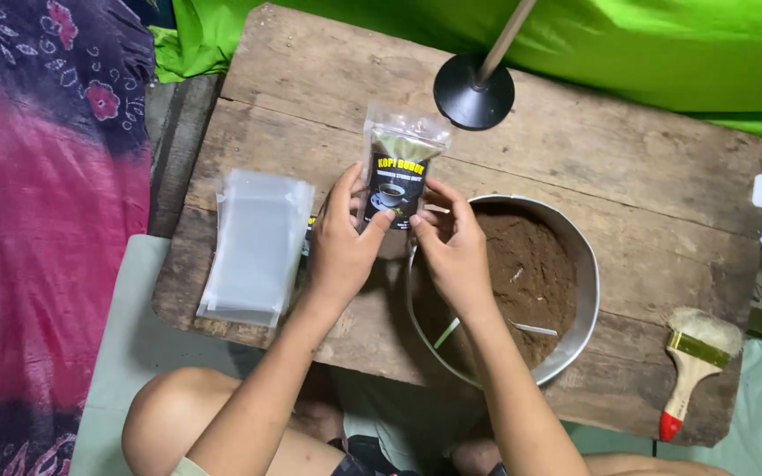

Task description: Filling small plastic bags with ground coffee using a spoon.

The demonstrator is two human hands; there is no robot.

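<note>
I see both hands raised over the middle of the wooden surface (628, 159). The left hand (339, 247) and right hand (454, 251) each pinch a lower corner of the small printed pouch (399, 167), fingers clenched on it, holding it upright with its clear top away from me. It sits just left of and above the metal bowl (575, 256) of brown powder (531, 273), close for filling. A stack of clear bags (256, 247) lies left, near the edge. A brush (694, 361) rests near the right corner. The black lamp base (474, 92) limits far room.
</note>
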